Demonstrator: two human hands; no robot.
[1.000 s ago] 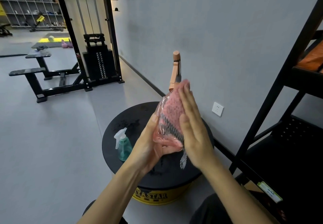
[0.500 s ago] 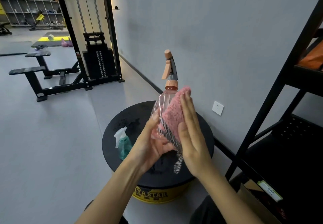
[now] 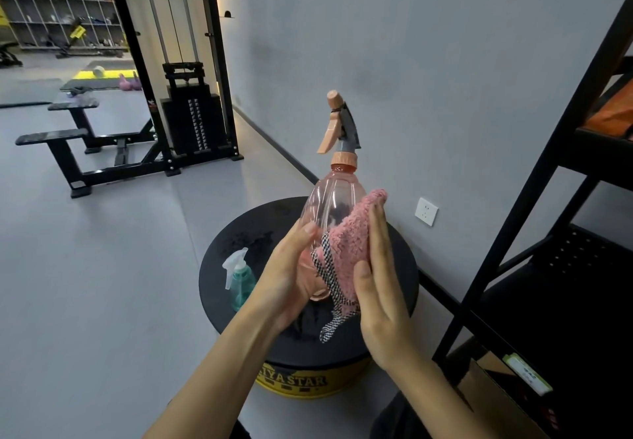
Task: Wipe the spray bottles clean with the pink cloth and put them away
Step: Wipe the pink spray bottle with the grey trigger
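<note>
A clear pink spray bottle point(image 3: 334, 200) with a peach trigger and grey head is held upright in mid-air over a round black platform point(image 3: 390, 342). My left hand point(image 3: 286, 276) grips its lower body from the left. My right hand point(image 3: 378, 288) lies flat with fingers together, pressing the fluffy pink cloth point(image 3: 351, 245) against the bottle's right side. A black-and-white striped edge of the cloth hangs below. A small teal spray bottle point(image 3: 239, 277) with a white trigger stands on the platform's left part, apart from both hands.
The platform has a yellow side with lettering. A black metal shelving rack point(image 3: 548, 233) stands at the right, with an orange item on an upper shelf. A grey wall with a white socket point(image 3: 425, 211) lies behind. A weight machine point(image 3: 191, 120) and benches stand far left.
The pink bottle has tilted upright and its neck and upper body now show. The cloth and my right hand have slid down to the bottle's lower right side.
</note>
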